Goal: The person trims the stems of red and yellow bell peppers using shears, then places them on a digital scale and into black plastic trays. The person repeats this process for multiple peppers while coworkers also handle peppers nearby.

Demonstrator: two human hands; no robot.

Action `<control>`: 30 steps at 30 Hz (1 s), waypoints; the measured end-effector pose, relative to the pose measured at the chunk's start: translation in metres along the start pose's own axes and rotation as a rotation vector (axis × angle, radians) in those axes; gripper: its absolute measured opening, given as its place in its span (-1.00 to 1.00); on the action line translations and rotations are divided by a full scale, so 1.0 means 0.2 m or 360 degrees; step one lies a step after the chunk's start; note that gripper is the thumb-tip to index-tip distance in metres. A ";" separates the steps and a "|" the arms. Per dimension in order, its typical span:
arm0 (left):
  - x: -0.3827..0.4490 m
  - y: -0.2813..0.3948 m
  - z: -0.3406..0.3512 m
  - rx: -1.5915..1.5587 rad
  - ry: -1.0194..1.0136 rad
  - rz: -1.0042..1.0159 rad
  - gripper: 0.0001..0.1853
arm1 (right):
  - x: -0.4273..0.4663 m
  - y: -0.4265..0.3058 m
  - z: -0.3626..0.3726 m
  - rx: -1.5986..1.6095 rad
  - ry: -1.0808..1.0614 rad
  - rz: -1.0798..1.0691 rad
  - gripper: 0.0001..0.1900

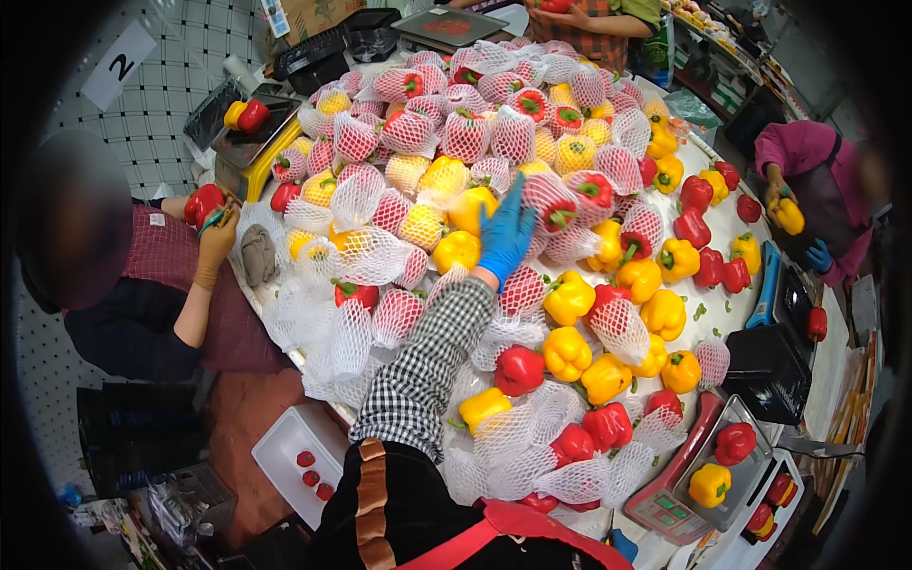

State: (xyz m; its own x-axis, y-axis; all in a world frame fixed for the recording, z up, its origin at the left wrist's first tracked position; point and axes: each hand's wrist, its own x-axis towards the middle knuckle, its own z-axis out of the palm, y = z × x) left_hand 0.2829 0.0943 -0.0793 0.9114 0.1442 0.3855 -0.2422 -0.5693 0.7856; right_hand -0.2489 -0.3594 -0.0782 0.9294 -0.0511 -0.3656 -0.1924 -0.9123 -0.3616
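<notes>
My left hand [507,234], in a blue glove, reaches over the middle of the bell pepper pile with its fingers apart. Just right of it lies a red bell pepper in a white foam net [556,206]; to its left are yellow bell peppers, one of them bare [457,251]. Whether the fingertips touch them is unclear. At the bottom edge, beside the red scale, a bit of blue glove that looks like my right hand [624,547] shows, mostly hidden by my body. Empty foam nets [513,442] lie near me among red and yellow peppers.
Digital scale [659,502] bears two peppers at the lower right. Black trays [768,370] lie at the table's right rim. A white bin [303,456] stands below the left edge. Co-workers [214,242] hold peppers at the left, right and far side.
</notes>
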 end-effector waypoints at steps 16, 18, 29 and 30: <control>-0.01 0.21 0.06 0.0120 -0.0073 0.0006 0.35 | 0.02 0.08 0.01 -0.0115 0.0055 -0.0117 -0.83; 0.01 0.20 0.07 0.0126 -0.0079 -0.0180 0.30 | 0.01 0.10 0.02 -0.0081 0.0063 -0.0133 -0.88; -0.55 0.54 -0.17 -0.1982 -0.0607 -0.0640 -0.37 | 0.02 -0.34 -0.16 0.0118 0.0545 -0.0393 -0.52; -0.64 0.58 -0.16 -0.2024 -0.0711 -0.0690 -0.46 | 0.07 -0.41 -0.18 0.0160 0.0659 -0.0478 -0.48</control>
State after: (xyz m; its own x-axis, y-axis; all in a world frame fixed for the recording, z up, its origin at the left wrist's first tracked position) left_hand 0.1279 0.0348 -0.0218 0.9588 -0.2840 0.0100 0.1680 0.5948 0.7862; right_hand -0.2079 -0.2990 -0.0234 0.9911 0.0320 0.1293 0.0915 -0.8690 -0.4863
